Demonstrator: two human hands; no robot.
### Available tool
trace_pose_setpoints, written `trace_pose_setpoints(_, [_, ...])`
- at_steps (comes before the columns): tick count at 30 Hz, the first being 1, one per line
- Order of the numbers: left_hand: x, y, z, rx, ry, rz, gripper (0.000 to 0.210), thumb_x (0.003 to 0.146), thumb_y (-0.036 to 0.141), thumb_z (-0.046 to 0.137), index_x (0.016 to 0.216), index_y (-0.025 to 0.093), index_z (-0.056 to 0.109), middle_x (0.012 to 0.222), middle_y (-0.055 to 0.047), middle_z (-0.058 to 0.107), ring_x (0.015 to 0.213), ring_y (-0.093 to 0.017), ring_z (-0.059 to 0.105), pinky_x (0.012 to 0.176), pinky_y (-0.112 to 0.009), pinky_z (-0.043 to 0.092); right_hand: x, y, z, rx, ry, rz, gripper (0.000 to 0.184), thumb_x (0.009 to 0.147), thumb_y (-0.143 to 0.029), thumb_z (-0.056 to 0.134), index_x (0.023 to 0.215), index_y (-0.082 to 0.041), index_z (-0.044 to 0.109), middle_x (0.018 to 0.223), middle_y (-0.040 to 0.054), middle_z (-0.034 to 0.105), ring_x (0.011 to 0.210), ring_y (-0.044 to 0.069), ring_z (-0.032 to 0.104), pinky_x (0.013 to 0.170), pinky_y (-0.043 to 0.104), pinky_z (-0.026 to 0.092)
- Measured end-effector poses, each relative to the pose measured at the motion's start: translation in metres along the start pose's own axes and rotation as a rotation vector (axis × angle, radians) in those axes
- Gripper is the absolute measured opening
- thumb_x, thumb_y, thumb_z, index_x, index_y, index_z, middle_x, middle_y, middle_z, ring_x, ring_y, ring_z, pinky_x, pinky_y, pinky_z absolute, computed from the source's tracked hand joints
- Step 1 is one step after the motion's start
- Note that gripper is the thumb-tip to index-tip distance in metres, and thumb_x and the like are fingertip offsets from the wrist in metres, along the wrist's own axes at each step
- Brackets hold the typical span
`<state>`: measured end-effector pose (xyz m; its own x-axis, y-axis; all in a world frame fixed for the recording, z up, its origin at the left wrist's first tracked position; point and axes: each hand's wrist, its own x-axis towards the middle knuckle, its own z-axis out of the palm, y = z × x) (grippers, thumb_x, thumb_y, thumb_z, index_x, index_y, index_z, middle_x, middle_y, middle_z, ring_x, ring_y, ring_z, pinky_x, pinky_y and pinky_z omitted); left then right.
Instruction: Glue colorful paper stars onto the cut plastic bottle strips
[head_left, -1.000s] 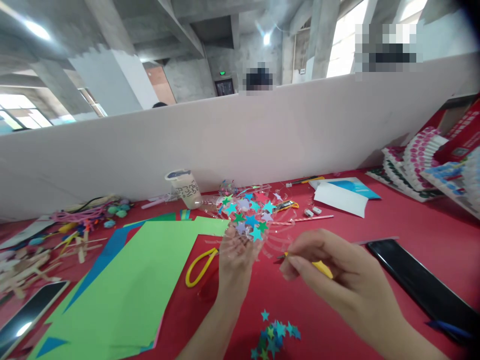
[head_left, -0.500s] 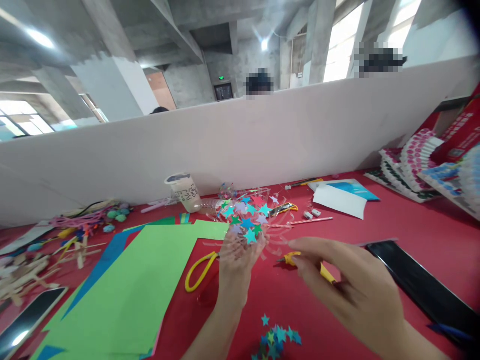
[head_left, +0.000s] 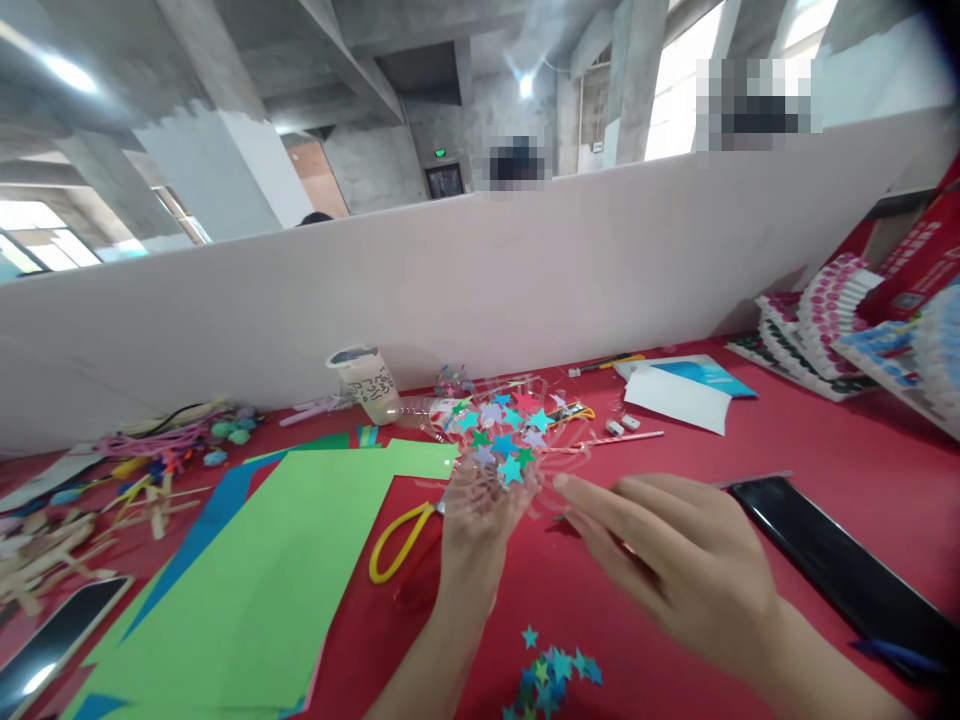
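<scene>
My left hand (head_left: 480,510) grips a clear plastic piece cut into curling strips (head_left: 574,450), seen through in places. Green, blue, red and lilac star stickers (head_left: 504,445) cover its top. My right hand (head_left: 675,560) reaches beside it from the right, fingers stretched forward and tips near the strips; I see nothing held in it. Under those fingers shows the dark point of a yellow-handled tool (head_left: 559,520), mostly hidden. A small pile of blue and green stars (head_left: 555,675) lies on the red table below. Yellow-handled scissors (head_left: 397,545) rest left of my left wrist.
Green paper sheets (head_left: 270,560) and a phone (head_left: 64,640) are on the left, near wooden sticks (head_left: 45,560). A paper cup (head_left: 365,385) stands at the back by the white partition (head_left: 375,290). At right lie a black flat case (head_left: 832,580) and a white card (head_left: 679,400).
My right hand has shifted left towards the plastic piece and now covers most of the yellow-handled tool. My left hand and the starred plastic have moved slightly right.
</scene>
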<state>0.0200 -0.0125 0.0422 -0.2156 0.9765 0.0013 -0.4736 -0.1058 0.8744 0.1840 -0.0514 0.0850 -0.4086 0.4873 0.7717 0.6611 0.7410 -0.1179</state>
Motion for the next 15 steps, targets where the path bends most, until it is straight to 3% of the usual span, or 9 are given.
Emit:
trace_pose_setpoints(8, [-0.001, -0.001, -0.004, -0.02, -0.047, -0.015, 0.035, 0.061, 0.029, 0.074, 0.092, 0.021, 0.061, 0.079, -0.002, 0.072, 0.076, -0.019, 0.069, 0.083, -0.037, 0.053, 0.0, -0.001, -0.002, 0.041, 0.034, 0.007, 0.027, 0.084, -0.01, 0.056, 0.111, -0.014, 0.055, 0.064, 0.0014, 0.063, 0.052, 0.012, 0.051, 0.052, 0.027, 0.04])
trace_pose_setpoints(15, [-0.005, 0.004, 0.007, 0.015, -0.024, -0.038, 0.049, 0.051, 0.032, 0.079, 0.092, 0.02, 0.056, 0.077, -0.003, 0.071, 0.078, -0.023, 0.069, 0.081, -0.043, 0.053, -0.001, -0.001, 0.0, 0.068, 0.085, -0.037, 0.027, 0.082, -0.005, 0.058, 0.108, -0.01, 0.057, 0.068, 0.0039, 0.067, 0.054, 0.012, 0.054, 0.051, 0.027, 0.042])
